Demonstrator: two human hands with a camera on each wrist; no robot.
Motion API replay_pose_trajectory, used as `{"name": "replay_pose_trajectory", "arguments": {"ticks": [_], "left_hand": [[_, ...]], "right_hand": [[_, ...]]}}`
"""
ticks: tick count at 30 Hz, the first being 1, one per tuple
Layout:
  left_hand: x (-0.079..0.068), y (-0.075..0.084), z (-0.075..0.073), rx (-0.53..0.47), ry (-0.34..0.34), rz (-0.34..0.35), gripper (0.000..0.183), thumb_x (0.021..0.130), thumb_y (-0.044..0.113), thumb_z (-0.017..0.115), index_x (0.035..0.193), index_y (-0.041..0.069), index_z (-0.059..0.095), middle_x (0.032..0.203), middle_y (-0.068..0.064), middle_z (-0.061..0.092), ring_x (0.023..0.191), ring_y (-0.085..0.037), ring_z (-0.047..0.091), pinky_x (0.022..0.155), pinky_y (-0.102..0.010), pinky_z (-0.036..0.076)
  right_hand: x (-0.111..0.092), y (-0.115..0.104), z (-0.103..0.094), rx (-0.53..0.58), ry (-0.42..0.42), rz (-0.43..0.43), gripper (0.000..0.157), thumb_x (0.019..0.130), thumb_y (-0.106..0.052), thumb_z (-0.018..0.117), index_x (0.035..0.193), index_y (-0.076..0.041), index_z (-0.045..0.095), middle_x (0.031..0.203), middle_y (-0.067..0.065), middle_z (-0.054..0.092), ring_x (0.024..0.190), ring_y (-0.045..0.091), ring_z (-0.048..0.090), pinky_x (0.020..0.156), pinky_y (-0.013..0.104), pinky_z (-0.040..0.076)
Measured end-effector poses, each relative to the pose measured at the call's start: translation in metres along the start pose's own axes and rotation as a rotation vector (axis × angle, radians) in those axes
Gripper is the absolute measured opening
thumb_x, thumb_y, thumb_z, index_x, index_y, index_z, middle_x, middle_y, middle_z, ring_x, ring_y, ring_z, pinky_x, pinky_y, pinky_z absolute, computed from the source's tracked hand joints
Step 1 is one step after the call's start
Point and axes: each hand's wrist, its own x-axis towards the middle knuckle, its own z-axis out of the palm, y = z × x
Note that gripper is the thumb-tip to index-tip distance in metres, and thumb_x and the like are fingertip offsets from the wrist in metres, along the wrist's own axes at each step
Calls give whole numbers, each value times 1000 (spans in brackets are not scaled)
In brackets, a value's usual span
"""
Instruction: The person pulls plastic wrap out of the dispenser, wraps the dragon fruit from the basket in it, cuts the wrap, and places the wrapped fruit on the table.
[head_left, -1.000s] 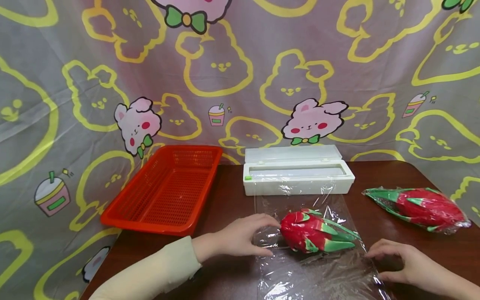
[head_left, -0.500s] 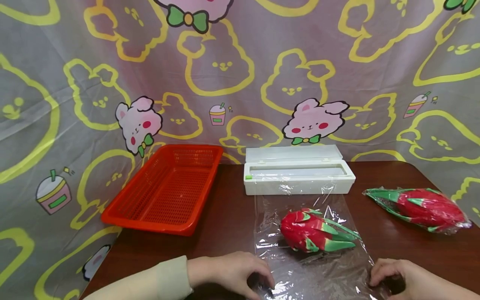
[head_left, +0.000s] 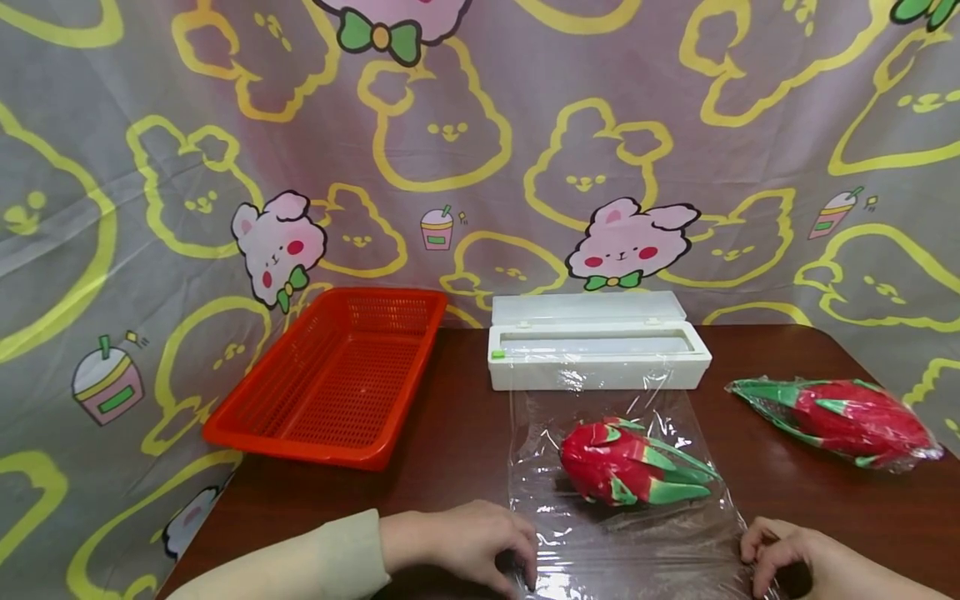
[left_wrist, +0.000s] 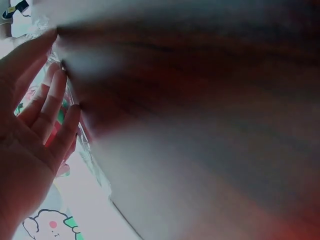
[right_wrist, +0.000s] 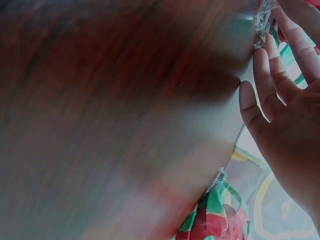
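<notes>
A clear sheet of plastic wrap point(head_left: 622, 550) runs from the white wrap dispenser point(head_left: 600, 371) toward me across the dark table. On it lies a red dragon fruit point(head_left: 607, 467) with green tips pointing right. My left hand point(head_left: 476, 542) is at the sheet's near left edge, its curved fingers and thumb pinching the film; the thumb tip is partly cut off below. At the opposite edge, my right hand point(head_left: 798, 558) pinches the film with bent fingers. Crumpled film shows by the right fingertips point(right_wrist: 260, 52) in the right wrist view. The wrist views are blurred.
A second dragon fruit point(head_left: 862, 417), wrapped in film, lies to the right. An orange-red plastic basket point(head_left: 397, 408) stands at the left. The dispenser's translucent lid point(head_left: 588, 308) is raised. Behind the table point(head_left: 457, 400) hangs a patterned cloth point(head_left: 480, 150).
Both hands have moved from beside the dragon fruit toward me, to the nearer part of the film. In the last half second they shifted only slightly. The dragon fruit has stayed put.
</notes>
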Motion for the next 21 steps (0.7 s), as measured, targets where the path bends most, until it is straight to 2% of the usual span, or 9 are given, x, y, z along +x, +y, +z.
{"name": "replay_pose_trajectory", "arguments": {"ticks": [5, 11, 18, 21], "left_hand": [[0, -3, 2, -22, 37, 26, 5, 86, 32, 74, 90, 33, 76, 91, 24, 58, 82, 21, 43, 70, -2, 34], [0, -5, 1, -68, 55, 24, 4, 89, 29, 72, 89, 28, 75, 90, 23, 61, 83, 21, 45, 74, -2, 35], [-1, -6, 1, -110, 70, 17, 4, 89, 24, 72, 85, 25, 72, 86, 22, 62, 81, 22, 44, 74, -2, 36], [-2, -6, 2, -130, 63, 14, 4, 89, 23, 71, 85, 25, 72, 85, 22, 61, 79, 22, 43, 73, -2, 36]], "right_hand": [[1, 0, 1, -59, 12, -61, 15, 85, -2, 72, 92, -16, 75, 104, -3, 54, 93, 9, 49, 71, 20, 48], [3, -1, 2, -87, 22, -88, 16, 85, 0, 72, 90, -15, 76, 103, -2, 55, 92, 9, 49, 69, 20, 48], [3, -5, -1, 7, 5, 13, 15, 89, -1, 67, 91, -14, 74, 102, -3, 57, 90, 10, 52, 70, 21, 50], [4, -5, -4, 63, -3, 27, 17, 91, 2, 63, 93, -10, 74, 100, -1, 62, 87, 12, 55, 69, 23, 52]]}}
